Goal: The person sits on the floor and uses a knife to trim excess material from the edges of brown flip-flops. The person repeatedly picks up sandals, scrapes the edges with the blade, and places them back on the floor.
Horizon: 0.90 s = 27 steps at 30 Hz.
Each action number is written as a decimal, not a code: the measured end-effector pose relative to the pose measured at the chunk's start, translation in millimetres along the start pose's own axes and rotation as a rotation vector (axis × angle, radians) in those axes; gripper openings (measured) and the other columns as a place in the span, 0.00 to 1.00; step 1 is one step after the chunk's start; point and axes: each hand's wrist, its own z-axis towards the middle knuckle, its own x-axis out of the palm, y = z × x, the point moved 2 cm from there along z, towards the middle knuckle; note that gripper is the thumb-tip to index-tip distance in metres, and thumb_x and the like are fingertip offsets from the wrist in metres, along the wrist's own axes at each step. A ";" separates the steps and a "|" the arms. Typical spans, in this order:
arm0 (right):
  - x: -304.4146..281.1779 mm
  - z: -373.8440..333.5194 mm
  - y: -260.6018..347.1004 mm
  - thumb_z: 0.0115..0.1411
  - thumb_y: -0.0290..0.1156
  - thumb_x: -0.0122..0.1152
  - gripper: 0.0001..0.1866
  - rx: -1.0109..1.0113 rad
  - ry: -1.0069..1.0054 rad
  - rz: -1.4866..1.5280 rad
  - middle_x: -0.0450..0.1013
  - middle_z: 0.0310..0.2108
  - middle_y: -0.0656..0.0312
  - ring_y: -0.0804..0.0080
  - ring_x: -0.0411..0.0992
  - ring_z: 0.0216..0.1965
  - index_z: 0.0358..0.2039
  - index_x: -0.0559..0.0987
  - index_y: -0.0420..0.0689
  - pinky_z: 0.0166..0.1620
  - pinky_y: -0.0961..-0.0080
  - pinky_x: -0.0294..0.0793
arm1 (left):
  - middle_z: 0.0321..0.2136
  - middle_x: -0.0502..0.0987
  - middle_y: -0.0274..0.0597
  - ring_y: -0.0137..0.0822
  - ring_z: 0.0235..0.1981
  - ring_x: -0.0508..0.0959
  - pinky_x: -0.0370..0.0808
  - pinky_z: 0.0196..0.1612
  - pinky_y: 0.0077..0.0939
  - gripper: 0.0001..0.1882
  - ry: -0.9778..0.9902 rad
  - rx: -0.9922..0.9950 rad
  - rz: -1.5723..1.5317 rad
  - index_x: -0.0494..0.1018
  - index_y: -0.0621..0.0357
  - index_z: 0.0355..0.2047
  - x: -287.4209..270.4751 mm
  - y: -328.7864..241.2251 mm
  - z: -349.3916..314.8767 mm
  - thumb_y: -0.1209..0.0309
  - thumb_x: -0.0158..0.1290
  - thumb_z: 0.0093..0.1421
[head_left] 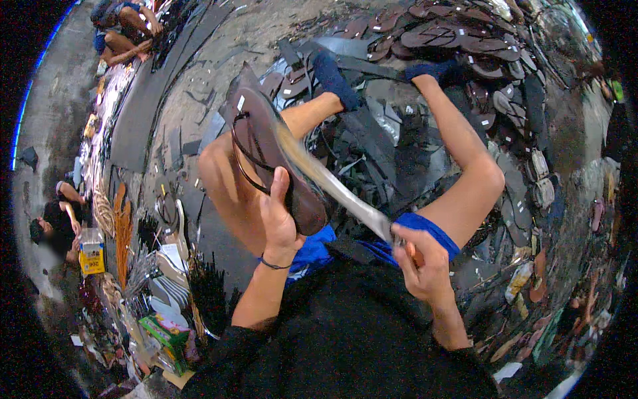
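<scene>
My left hand is closed around the heel half of a dark brown flip-flop, its thumb lying on the footbed. The sandal is tilted with its toe pointing up and away, and thin dark straps stand out on its left side. In a fist, my right hand grips a knife whose long pale blade is smeared by motion. The blade slants from the fist up to the sandal's right edge, where it seems to touch; the blur hides the exact contact. A bit of orange handle shows between the fingers.
Dark offcuts cover the floor between my bent legs. Beyond my feet, many brown flip-flops are heaped. Left lie straps, bundles and a yellow box. One person sits far left, another at the left edge.
</scene>
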 end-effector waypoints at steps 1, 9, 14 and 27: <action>-1.3 -10.7 0.3 0.55 0.31 0.63 0.17 0.039 0.094 0.019 0.76 0.31 0.55 0.63 0.75 0.30 0.46 0.77 0.44 0.35 0.73 0.75 | 0.39 0.77 0.38 0.30 0.40 0.77 0.75 0.44 0.27 0.16 -0.131 0.037 0.071 0.72 0.63 0.44 -4.8 -0.9 -2.1 0.62 0.48 0.66; 12.4 -9.3 5.2 0.57 0.33 0.63 0.15 0.076 0.253 0.082 0.76 0.26 0.56 0.67 0.74 0.23 0.45 0.79 0.44 0.29 0.75 0.74 | 0.36 0.76 0.38 0.36 0.33 0.79 0.78 0.37 0.33 0.19 -0.148 0.042 0.267 0.69 0.58 0.49 -28.2 6.6 -19.3 0.57 0.41 0.67; 41.6 24.4 19.0 0.57 0.32 0.62 0.16 -0.005 0.164 0.104 0.75 0.25 0.55 0.64 0.74 0.23 0.46 0.78 0.44 0.29 0.72 0.74 | 0.41 0.75 0.39 0.29 0.39 0.76 0.75 0.42 0.25 0.16 -0.082 -0.039 0.142 0.67 0.65 0.48 -13.0 -5.2 -27.7 0.65 0.44 0.68; 99.2 152.5 29.1 0.58 0.32 0.59 0.15 -0.242 -0.155 -0.007 0.74 0.27 0.54 0.56 0.73 0.27 0.45 0.76 0.42 0.31 0.67 0.72 | 0.29 0.76 0.36 0.27 0.27 0.76 0.75 0.31 0.20 0.18 0.107 -0.191 0.004 0.70 0.60 0.41 -20.1 -3.0 -41.1 0.57 0.48 0.65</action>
